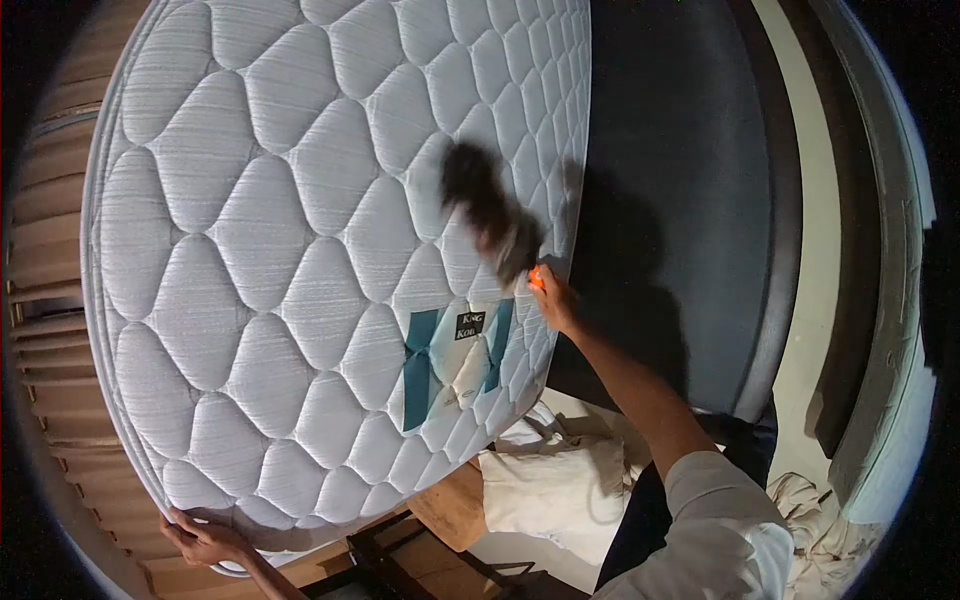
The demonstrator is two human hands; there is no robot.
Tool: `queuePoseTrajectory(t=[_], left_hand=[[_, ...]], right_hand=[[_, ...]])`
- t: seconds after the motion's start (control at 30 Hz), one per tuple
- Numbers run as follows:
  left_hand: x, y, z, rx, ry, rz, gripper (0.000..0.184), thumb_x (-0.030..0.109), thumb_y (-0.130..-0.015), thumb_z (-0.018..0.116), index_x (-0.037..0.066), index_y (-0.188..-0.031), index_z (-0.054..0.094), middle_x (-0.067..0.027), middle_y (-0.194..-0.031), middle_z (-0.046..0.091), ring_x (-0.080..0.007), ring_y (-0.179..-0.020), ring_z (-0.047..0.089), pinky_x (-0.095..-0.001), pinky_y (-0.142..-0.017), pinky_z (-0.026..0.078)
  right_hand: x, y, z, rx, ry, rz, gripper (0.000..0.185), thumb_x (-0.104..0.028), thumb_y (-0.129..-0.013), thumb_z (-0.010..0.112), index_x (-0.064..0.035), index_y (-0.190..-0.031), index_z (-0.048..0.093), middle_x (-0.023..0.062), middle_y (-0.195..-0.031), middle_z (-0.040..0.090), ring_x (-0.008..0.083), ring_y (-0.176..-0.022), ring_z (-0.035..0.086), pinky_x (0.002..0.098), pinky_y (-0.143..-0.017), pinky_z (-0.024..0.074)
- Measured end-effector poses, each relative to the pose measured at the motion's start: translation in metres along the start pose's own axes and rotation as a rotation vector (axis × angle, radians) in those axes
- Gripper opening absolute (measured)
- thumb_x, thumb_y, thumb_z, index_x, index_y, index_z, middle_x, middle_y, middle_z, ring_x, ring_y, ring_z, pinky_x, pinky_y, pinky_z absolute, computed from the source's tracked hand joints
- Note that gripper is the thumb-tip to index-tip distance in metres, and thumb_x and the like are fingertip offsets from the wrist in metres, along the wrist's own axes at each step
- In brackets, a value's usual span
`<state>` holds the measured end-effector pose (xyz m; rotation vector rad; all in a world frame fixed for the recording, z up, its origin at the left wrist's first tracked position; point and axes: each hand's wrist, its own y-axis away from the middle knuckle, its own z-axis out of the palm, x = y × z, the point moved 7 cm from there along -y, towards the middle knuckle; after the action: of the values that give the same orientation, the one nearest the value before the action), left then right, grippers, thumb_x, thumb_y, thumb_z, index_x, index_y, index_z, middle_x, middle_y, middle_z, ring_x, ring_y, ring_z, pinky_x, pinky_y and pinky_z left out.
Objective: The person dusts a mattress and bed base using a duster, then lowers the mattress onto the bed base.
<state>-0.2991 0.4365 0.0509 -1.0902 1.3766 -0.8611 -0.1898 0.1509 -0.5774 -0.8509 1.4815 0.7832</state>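
Observation:
A white quilted mattress (pixel 265 280) is tilted up on its side and fills much of the view. Its lower left edge rests in my left hand (pixel 208 542), the fingers curled round the border. My right hand (pixel 552 298) is closed on the orange handle of a feather duster (pixel 500 225). The duster's brown, fluffy head is blurred by motion and lies over the quilted face. Just below it, a label (pixel 455 365) with teal bands is sewn to the mattress.
A dark bed base (pixel 670 240) stands right of the mattress. Below are a cream pillow (pixel 555 490), a wooden piece of furniture (pixel 450 510) and crumpled cloth (pixel 810 540). Brown pleated curtains (pixel 50 350) hang at the left. Another mattress-like panel (pixel 885 350) stands far right.

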Motion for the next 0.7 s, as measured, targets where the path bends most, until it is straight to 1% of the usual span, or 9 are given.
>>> queuePoseTrajectory(t=[0.07,0.2,0.3,0.37,0.4,0.47,0.53,0.6,0.7], left_hand=[[-0.007,0.0,0.003,-0.025,-0.044,-0.026,0.04,0.039,-0.089,0.051,0.002,-0.099,0.062,-0.01,-0.07,0.06,-0.0197,-0.059,0.051,-0.0344,-0.053,0.039],[-0.016,0.001,0.001,0.049,-0.076,0.073,0.04,0.04,-0.089,0.05,0.003,-0.1,0.062,-0.0113,-0.076,0.062,-0.021,-0.062,0.053,-0.0352,-0.056,0.041],[-0.021,-0.001,0.005,-0.039,-0.077,-0.062,0.04,0.039,-0.09,0.05,0.002,-0.1,0.062,-0.0113,-0.078,0.063,-0.0215,-0.065,0.054,-0.0354,-0.058,0.042],[-0.027,-0.001,0.006,-0.018,-0.042,-0.036,0.048,0.044,-0.091,0.045,0.003,-0.11,0.061,-0.0144,-0.101,0.065,-0.03,-0.086,0.062,-0.0379,-0.072,0.047],[-0.029,0.0,0.007,-0.021,-0.041,-0.039,0.048,0.044,-0.091,0.045,0.003,-0.11,0.061,-0.0144,-0.101,0.065,-0.03,-0.086,0.062,-0.0379,-0.072,0.047],[-0.031,-0.001,0.006,-0.049,-0.094,-0.094,0.05,0.045,-0.091,0.042,0.003,-0.111,0.061,-0.0143,-0.103,0.064,-0.03,-0.087,0.062,-0.0378,-0.073,0.047],[-0.028,-0.002,0.005,-0.01,-0.049,-0.005,0.05,0.045,-0.091,0.042,0.003,-0.11,0.061,-0.0141,-0.104,0.064,-0.0305,-0.087,0.062,-0.0388,-0.072,0.047],[-0.031,-0.002,0.006,-0.019,-0.064,-0.03,0.05,0.046,-0.091,0.043,0.003,-0.11,0.061,-0.0137,-0.104,0.064,-0.0296,-0.088,0.062,-0.0382,-0.072,0.047],[-0.033,-0.001,0.005,-0.006,-0.038,-0.046,0.049,0.046,-0.091,0.044,0.003,-0.109,0.062,-0.0129,-0.103,0.064,-0.0283,-0.085,0.061,-0.0374,-0.071,0.046]], right_hand=[[-0.001,0.0,-0.001,0.078,-0.125,-0.008,0.028,-0.018,-0.085,0.056,-0.0022,-0.106,0.046,0.023,-0.092,0.058,0.0421,-0.087,0.056,0.0448,-0.071,0.0443],[0.009,0.003,0.001,0.02,-0.067,-0.005,0.026,-0.017,-0.085,0.057,-0.0018,-0.103,0.046,0.022,-0.092,0.057,0.0408,-0.088,0.056,0.0442,-0.073,0.0434],[0.033,0.002,0.015,0.122,-0.142,0.095,0.026,-0.017,-0.085,0.057,-0.0018,-0.104,0.046,0.0224,-0.092,0.057,0.0413,-0.088,0.055,0.0438,-0.073,0.0436],[0.028,0.006,0.016,0.123,-0.135,0.025,0.026,-0.017,-0.085,0.057,-0.0018,-0.104,0.046,0.0227,-0.091,0.056,0.0419,-0.087,0.055,0.0441,-0.072,0.0437],[0.024,0.009,0.015,0.12,-0.129,-0.041,0.026,-0.017,-0.086,0.057,-0.0019,-0.104,0.046,0.023,-0.09,0.056,0.0425,-0.087,0.055,0.0443,-0.071,0.0438],[0.039,0.009,0.018,0.136,-0.1,-0.02,0.027,-0.017,-0.086,0.057,-0.0019,-0.105,0.045,0.023,-0.09,0.056,0.0427,-0.087,0.055,0.0446,-0.071,0.0438],[0.045,0.012,0.023,0.152,-0.076,0.002,0.027,-0.017,-0.086,0.057,-0.0019,-0.105,0.045,0.023,-0.091,0.056,0.0429,-0.087,0.055,0.0449,-0.071,0.0438],[0.054,0.012,0.027,0.175,-0.067,0.149,0.027,-0.02,-0.087,0.057,-0.0021,-0.104,0.045,0.0228,-0.091,0.057,0.0429,-0.085,0.056,0.0454,-0.07,0.0439],[0.066,0.018,0.033,0.115,-0.151,0.201,0.031,-0.023,-0.086,0.057,-0.0029,-0.106,0.046,0.0234,-0.092,0.057,0.0434,-0.084,0.056,0.0453,-0.07,0.0445]])
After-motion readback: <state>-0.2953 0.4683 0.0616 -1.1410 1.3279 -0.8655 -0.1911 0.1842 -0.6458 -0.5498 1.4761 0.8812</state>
